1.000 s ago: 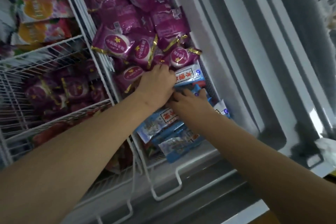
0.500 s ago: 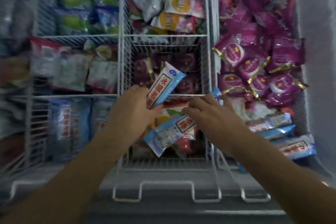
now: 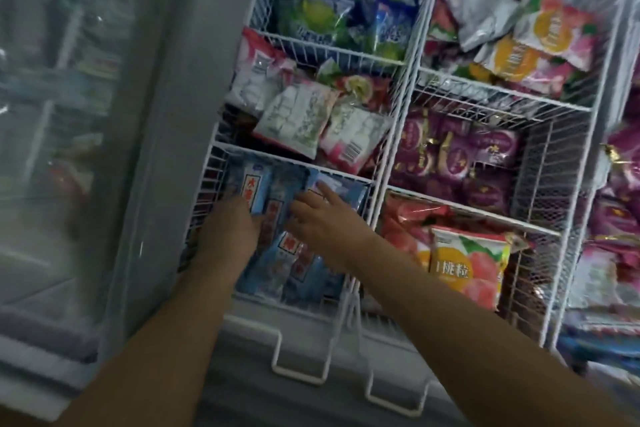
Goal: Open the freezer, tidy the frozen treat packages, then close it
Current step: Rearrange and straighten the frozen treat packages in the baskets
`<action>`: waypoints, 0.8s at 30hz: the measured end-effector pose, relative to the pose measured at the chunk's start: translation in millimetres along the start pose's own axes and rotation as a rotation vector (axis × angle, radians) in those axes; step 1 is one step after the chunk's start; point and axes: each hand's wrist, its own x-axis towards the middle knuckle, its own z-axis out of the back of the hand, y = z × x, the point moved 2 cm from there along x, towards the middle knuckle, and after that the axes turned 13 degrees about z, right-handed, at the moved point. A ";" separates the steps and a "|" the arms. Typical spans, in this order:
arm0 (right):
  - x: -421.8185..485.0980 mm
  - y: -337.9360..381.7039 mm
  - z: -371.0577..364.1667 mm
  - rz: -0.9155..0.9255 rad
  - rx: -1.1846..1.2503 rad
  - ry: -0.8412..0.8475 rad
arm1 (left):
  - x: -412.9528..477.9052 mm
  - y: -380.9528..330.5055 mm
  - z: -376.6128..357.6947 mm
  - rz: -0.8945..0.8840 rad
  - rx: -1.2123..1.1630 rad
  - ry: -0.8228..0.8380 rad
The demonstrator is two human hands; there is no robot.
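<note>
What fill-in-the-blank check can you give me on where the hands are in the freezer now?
1. The wrappers under the left hand and right hand are ____ in colour.
2. The peach package lies to the ____ of both hands.
3. Just beyond the peach package lie ____ packs.
Missing words: blue; right; purple.

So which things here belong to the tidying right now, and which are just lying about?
In use: left hand and right hand, both on the blue packages in the near-left wire compartment.
Lying about: green packages, white packages, purple packages, peach packages, glass lid.
</note>
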 end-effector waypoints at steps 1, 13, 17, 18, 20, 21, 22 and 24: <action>7.7 -1.4 -4.7 -0.011 -0.003 -0.006 | 4.6 -2.2 -4.7 0.025 -0.011 -0.011; -28.1 -5.2 -8.8 -0.063 0.053 -0.118 | -18.0 -12.4 5.0 -0.269 -0.087 -0.174; -69.2 -8.2 -10.4 -0.179 0.067 -0.154 | -43.0 -31.2 9.0 -0.548 -0.083 -0.255; -80.1 -8.7 -10.9 -0.207 0.082 -0.178 | -51.8 -37.3 6.4 -0.595 -0.080 -0.252; -102.6 -9.5 -11.6 -0.252 0.120 -0.229 | -70.3 -52.8 -1.1 -0.667 -0.090 -0.218; -114.5 -10.3 -12.7 -0.271 0.128 -0.239 | -79.1 -62.4 -4.8 -0.697 -0.091 -0.204; -126.8 -11.4 -14.2 -0.290 0.127 -0.242 | -88.4 -72.6 -8.6 -0.716 -0.086 -0.202; -155.0 -13.6 -17.0 -0.345 0.128 -0.259 | -106.8 -92.9 -15.5 -0.736 -0.090 -0.210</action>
